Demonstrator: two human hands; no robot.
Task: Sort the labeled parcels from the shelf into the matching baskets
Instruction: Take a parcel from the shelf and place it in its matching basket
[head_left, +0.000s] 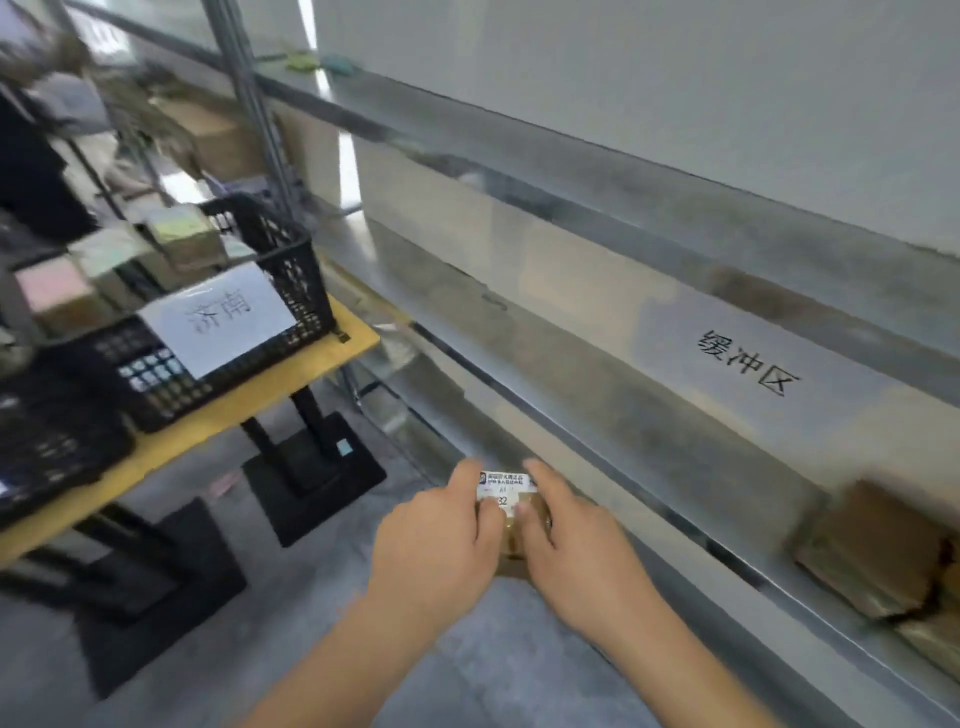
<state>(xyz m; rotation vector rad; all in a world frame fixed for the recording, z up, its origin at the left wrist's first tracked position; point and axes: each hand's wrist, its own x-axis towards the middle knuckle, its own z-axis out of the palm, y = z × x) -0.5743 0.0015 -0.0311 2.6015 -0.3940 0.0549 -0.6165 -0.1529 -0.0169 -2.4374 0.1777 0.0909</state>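
We hold a small brown parcel (511, 512) low and near, just beside the metal shelf (649, 364) on the right, left hand (441, 540) and right hand (566, 540) both pinching its sides with its white label up. We judge this the label-reading step. Next, we carry it left to the matching black basket (270, 291) on the table (291, 374).

A yellow-topped table (332, 353) on black pedestal bases (311, 483) stands on the grey floor (493, 649).
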